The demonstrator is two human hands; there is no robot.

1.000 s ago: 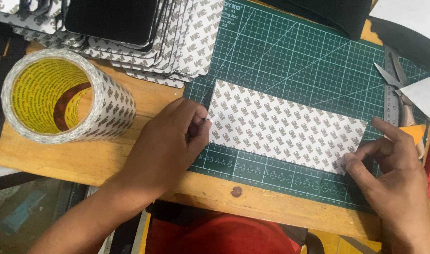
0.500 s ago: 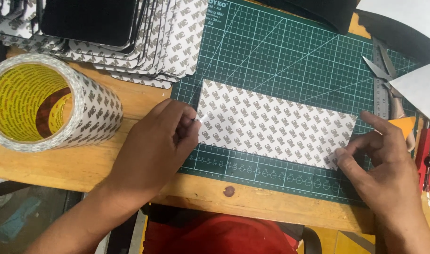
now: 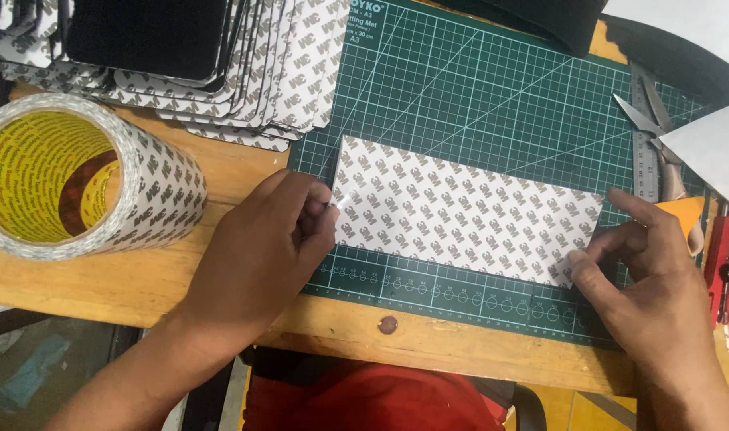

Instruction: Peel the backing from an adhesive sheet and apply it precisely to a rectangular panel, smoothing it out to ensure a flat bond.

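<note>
Since the earlier frames, both hands have stayed on the same sheet; the left fingertips have curled more tightly onto its left edge, the right hand remains at the lower right corner.

Sheet of patterned adhesive backing [image 3: 468,209]: white rectangle, lies flat on the green cutting mat [image 3: 492,88], slightly skewed, across the mat's lower half.

Left hand [image 3: 260,255]: fingers pressed together, pinching the sheet's left edge near the mat's left border; a small lifted flap shows at the fingertips. Heel of the hand rests on the wooden tabletop [image 3: 221,172].

Right hand [image 3: 659,295]: thumb and forefinger closed on the sheet's lower right corner, remaining fingers spread over the mat.

Wide roll of the same tape [image 3: 85,179], yellow core, lies on its side by the tabletop's left edge. Stack of cut rounded pieces [image 3: 244,88] at the far left. Scissors [image 3: 651,120] and steel ruler [image 3: 640,160] along the mat's right edge; red knife [image 3: 725,263] just beyond.
</note>
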